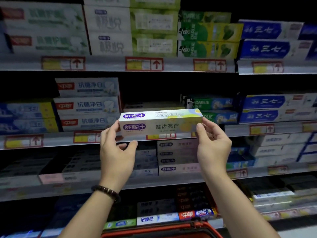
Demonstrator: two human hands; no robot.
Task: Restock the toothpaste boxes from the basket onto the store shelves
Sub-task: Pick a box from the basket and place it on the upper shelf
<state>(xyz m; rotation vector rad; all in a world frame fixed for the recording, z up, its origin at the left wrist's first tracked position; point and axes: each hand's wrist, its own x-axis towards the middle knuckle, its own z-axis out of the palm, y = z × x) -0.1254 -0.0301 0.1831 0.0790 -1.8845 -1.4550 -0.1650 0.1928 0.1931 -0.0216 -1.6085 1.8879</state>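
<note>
A white toothpaste box with a purple logo and yellow-green end is held level in front of the middle shelf. My left hand grips its left end, thumb under the box. My right hand pinches its right end. The box sits before a dark gap between stacks of white-and-red boxes and green Darlie boxes. The red basket shows only its rim at the bottom edge; its contents are hidden.
The top shelf carries white, green and blue boxes. Blue boxes fill the right of the middle shelf. Lower shelves hold more boxes, including same-brand ones. Red-framed price tags line the shelf edges.
</note>
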